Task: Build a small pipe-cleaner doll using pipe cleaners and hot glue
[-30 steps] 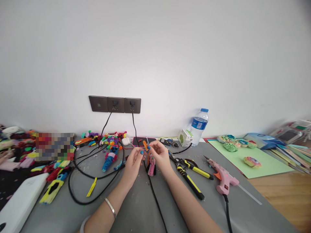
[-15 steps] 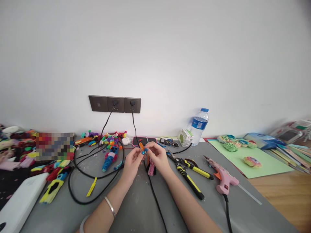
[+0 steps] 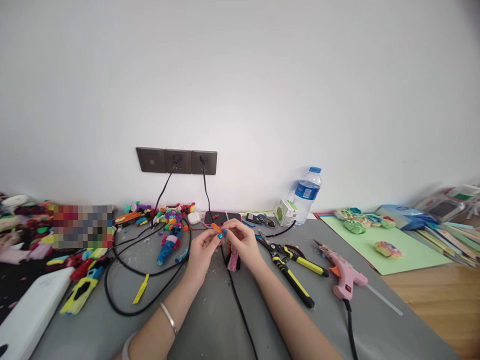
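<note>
My left hand [image 3: 202, 252] and my right hand [image 3: 243, 241] meet over the middle of the grey table [image 3: 210, 320]. Both pinch a small orange fuzzy piece [image 3: 216, 229] between their fingertips, which have blue nails. A pink and black fuzzy figure [image 3: 233, 260] hangs or lies just under the right hand; I cannot tell whether the orange piece joins it. A silver bracelet [image 3: 168, 318] is on my left wrist.
Black cables [image 3: 150, 272] loop left of the hands and one runs between my arms. Yellow-handled cutters [image 3: 290, 267] and a pink glue gun [image 3: 343, 275] lie to the right. Colourful fuzzy figures [image 3: 170, 235] lie at the left and back. Water bottle [image 3: 307, 192], green sheet [image 3: 390, 247], wall sockets [image 3: 176, 161].
The hands have drawn closer together, and the orange piece has tipped from upright to lying sideways between the fingertips.
</note>
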